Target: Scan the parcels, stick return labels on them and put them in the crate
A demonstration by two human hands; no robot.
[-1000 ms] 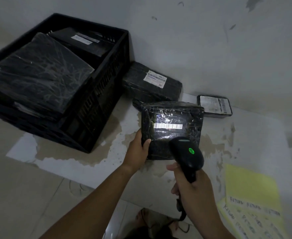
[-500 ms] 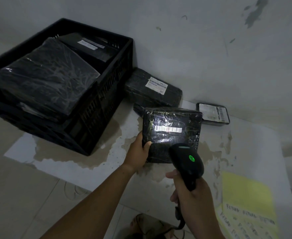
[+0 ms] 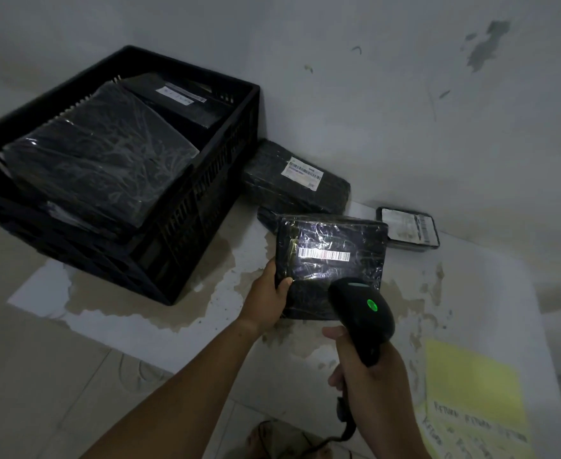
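Scanner (image 3: 361, 313), lower centre of frame, held in right hand (image 3: 368, 372): fingers wrapped fully round the handle. Green lamp lit on the head; head aimed up-frame at the parcel. Lower right corner: yellow label sheets (image 3: 471, 385), flat on the table (image 3: 140, 313), untouched.

Centre of frame, left hand (image 3: 265, 303): grips the lower left corner of the parcel (image 3: 332, 276), thumb on the front face, other fingers hidden behind. Face tilted toward the scanner, barcode (image 3: 323, 255) lit by the beam. Contact between lower edge and table not discernible.

Handling, as judged: glossy film over black wrap, so expect a slippery surface; flat, apparently stiff, light enough for a one-hand corner grip. Take hold at an edge or corner, thumb over, fingers under. Keep clear of the barcode and of the bare face needed for the return label.

Further up-frame: long parcel (image 3: 292, 183) with white label, just behind, against the wall (image 3: 404, 111); small parcel (image 3: 408, 230) to its right. Upper left: crate (image 3: 206, 207), already holding wrapped parcels (image 3: 100, 154) up to about rim height.
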